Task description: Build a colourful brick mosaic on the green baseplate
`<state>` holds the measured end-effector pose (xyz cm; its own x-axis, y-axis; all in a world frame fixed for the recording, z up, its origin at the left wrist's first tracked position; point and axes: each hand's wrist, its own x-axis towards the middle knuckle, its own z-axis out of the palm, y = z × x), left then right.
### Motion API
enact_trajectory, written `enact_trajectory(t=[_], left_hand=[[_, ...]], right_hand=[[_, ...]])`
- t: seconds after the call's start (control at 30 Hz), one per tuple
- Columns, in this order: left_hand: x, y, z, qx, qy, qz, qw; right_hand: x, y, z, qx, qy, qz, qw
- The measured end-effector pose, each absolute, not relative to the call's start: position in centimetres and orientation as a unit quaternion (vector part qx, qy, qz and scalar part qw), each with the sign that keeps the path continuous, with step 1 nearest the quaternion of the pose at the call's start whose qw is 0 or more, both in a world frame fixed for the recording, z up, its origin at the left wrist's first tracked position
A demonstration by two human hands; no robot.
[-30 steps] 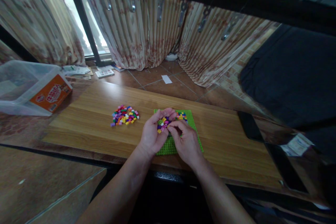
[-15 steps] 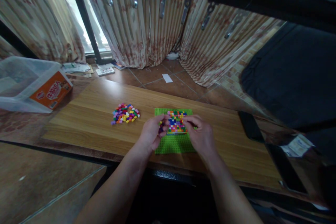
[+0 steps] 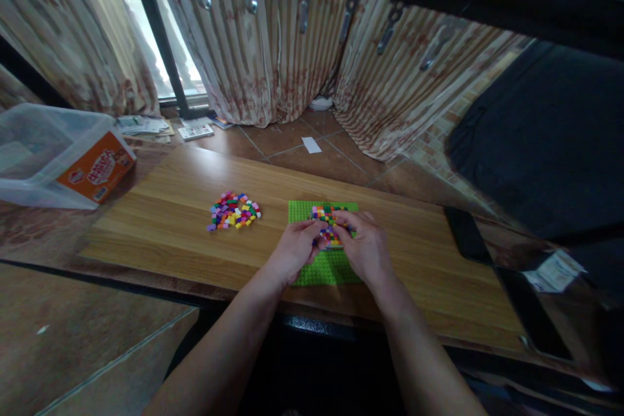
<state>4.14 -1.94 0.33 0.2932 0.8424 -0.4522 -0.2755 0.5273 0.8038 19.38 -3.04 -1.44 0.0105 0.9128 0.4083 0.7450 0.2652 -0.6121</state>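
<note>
A green studded baseplate (image 3: 329,270) lies on the wooden table, bearing a block of small multicoloured building bricks (image 3: 322,210) set tightly in rows. My left hand (image 3: 295,247) is closed at the block's left side, its fingers curled round a few loose bricks, a dark bluish one just showing. Thumb and forefinger of that hand come close to the block's middle. Over the block's right part, my right hand (image 3: 368,244) has its fingers bent in a pinch. What sits between those fingertips is too small and covered to make out. Both hands hide much of the block.
A pile of loose coloured bricks (image 3: 234,211) lies on the wooden table (image 3: 170,227) to the left. Beyond the left end stands a clear plastic bin (image 3: 53,149) with an orange label. A dark phone-like slab (image 3: 467,234) rests at the right, near papers (image 3: 556,271).
My left hand has moved right, over the block's left part, and its fingers have closed more. My right hand has shifted slightly left and up, so the hands are nearer each other.
</note>
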Motion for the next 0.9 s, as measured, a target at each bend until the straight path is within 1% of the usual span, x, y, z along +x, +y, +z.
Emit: enact_trajectory(t=[0.23, 0.47, 0.73, 0.9], left_hand=[[4.2, -2.1, 0.3, 0.325, 0.458, 0.373, 0.739], [4.1, -2.1, 0.6, 0.342, 0.465, 0.356, 0.735], [4.1, -2.0, 0.6, 0.358, 0.463, 0.352, 0.731], [4.2, -2.0, 0.6, 0.347, 0.468, 0.354, 0.731]], right_hand=[[19.8, -2.8, -1.9, -0.62, -0.668, 0.109, 0.396], [19.9, -2.8, -2.0, -0.646, -0.619, 0.128, 0.428], [19.4, -2.4, -2.8, -0.677, -0.599, 0.112, 0.412], [19.4, -2.1, -3.2, -0.681, -0.58, 0.131, 0.427]])
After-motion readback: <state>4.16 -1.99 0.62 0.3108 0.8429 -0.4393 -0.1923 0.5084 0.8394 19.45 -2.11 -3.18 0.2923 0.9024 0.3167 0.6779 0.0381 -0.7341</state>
